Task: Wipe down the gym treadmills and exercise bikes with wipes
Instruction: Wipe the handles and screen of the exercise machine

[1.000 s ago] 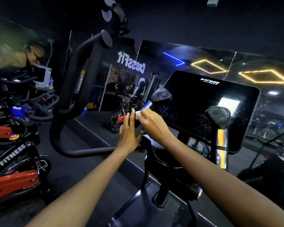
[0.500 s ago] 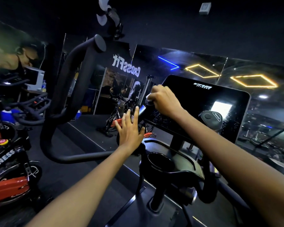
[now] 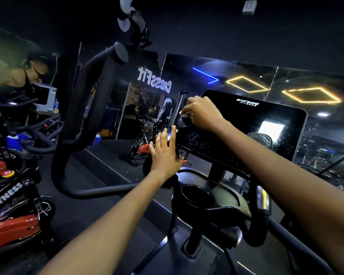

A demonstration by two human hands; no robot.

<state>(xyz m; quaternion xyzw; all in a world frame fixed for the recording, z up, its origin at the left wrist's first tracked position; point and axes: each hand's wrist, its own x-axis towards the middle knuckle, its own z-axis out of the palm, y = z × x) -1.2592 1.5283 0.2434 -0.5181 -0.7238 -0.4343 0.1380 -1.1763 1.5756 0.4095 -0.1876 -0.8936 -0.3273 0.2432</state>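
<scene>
I stand at a black exercise machine with a dark console screen (image 3: 252,124) speckled with droplets. My right hand (image 3: 202,113) curls over the top of the left upright grip (image 3: 182,123) and holds a white wipe (image 3: 185,114) against it; only a sliver of the wipe shows under the fingers. My left hand (image 3: 165,153) lies flat with fingers straight against the shaft of that same grip, lower down. A second upright grip (image 3: 263,138) stands to the right, in front of the screen.
A curved black handlebar (image 3: 83,124) loops up on the left. A cup holder (image 3: 195,194) sits below the console. Red and black spin bikes (image 3: 12,221) line the left side. A mirror wall (image 3: 147,100) stands behind, and a person's reflection shows far left.
My right hand climbed from the grip's shaft, beside my left hand, to its top with the wipe. My left hand opened flat and stayed low on the shaft.
</scene>
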